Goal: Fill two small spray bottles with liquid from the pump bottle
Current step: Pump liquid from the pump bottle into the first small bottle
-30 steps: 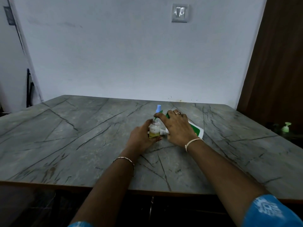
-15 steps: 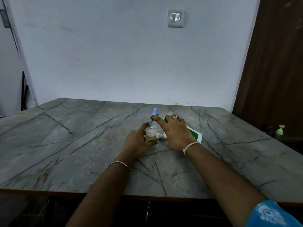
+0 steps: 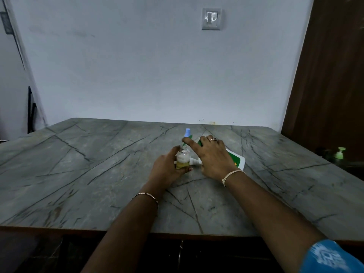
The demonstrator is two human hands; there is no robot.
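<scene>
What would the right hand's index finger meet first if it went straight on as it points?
Probably the blue-topped sprayer just above the small bottle that the left hand holds; depth is unclear.
</scene>
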